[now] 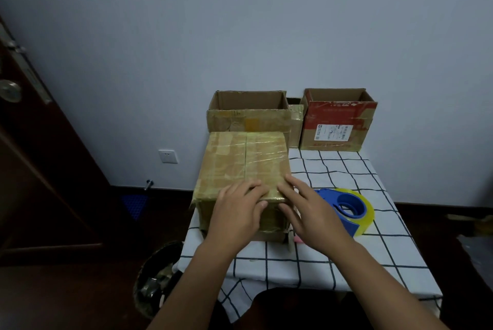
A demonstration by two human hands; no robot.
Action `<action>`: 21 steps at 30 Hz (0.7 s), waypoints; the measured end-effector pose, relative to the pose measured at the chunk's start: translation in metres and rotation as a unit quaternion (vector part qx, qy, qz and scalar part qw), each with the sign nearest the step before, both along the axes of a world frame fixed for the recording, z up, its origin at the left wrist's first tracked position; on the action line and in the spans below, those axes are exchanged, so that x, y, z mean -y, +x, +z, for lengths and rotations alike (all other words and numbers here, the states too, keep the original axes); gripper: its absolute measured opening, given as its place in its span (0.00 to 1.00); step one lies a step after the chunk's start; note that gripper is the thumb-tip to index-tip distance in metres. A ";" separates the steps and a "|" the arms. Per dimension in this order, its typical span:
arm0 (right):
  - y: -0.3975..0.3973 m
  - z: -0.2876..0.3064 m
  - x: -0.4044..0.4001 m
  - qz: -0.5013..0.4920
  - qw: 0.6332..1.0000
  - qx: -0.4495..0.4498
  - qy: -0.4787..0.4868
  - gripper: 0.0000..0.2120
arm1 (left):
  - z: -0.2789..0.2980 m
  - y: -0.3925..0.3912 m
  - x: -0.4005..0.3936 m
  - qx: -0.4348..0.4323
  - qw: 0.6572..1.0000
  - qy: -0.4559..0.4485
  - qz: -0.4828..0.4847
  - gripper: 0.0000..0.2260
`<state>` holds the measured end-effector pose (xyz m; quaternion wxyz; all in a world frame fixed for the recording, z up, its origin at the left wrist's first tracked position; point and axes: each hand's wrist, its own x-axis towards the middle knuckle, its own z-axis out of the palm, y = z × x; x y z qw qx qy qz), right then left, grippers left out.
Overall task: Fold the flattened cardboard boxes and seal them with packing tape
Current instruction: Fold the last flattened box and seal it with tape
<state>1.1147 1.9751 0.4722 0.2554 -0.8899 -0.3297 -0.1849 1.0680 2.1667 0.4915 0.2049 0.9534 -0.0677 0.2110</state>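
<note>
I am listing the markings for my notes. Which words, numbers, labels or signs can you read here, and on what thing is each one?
No text here can be read with certainty.
Red box, white label: small print and what looks like a barcode, too small and blurred to read.
Red box, top band: pale printed marks, blurred.
Taped box under both hands: no text visible.
Open box: no text legible.
Tape dispenser: no text visible.

Boxes and tape on my table

The closed box (240, 169) sits on the table (346, 263) at its left edge, my left hand (237, 212) and right hand (306, 212) on its near top edge. The tape dispenser (349, 209) lies just right; two open boxes (248, 113) (336, 121) stand behind.
</note>
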 end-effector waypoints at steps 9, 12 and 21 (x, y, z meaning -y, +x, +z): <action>-0.002 -0.008 -0.003 -0.015 0.999 0.015 0.028 0.22 | 0.002 0.003 0.012 0.006 0.999 0.039 0.037 0.12; -0.007 -0.010 0.001 -0.018 0.996 -0.065 0.056 0.28 | 0.000 0.002 0.013 0.013 0.998 0.042 0.035 0.14; -0.023 -0.036 0.004 -0.079 0.965 -0.110 0.226 0.14 | -0.002 0.010 0.025 0.025 0.998 0.049 -0.008 0.18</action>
